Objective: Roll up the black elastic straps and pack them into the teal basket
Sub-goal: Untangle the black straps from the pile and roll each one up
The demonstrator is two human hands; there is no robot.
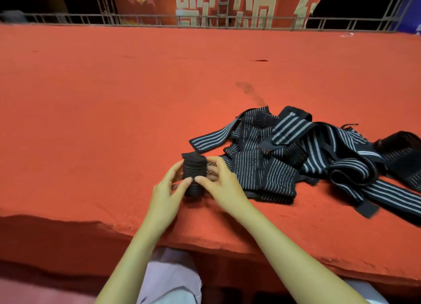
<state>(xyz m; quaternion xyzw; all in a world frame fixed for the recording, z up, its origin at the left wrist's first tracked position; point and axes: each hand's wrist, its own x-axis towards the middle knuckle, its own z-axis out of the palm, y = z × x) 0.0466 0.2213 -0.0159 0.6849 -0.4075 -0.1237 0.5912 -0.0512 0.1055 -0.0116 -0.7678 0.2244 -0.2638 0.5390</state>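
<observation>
A tightly rolled black elastic strap [194,169] stands just above the red cloth near the table's front edge. My left hand [164,195] grips it from the left, thumb on its lower front. My right hand [222,183] pinches it from the right, thumb across the roll's front. A short loose end sticks out at the roll's top. To the right lies a tangled heap of unrolled black straps with white stripes [293,151]. The teal basket is not in view.
The red-covered table [118,103] stretches far back to a metal railing [205,22] with a red banner behind. The table's front edge [91,226] runs just below my wrists. A darker rolled strap [401,142] lies at the far right edge.
</observation>
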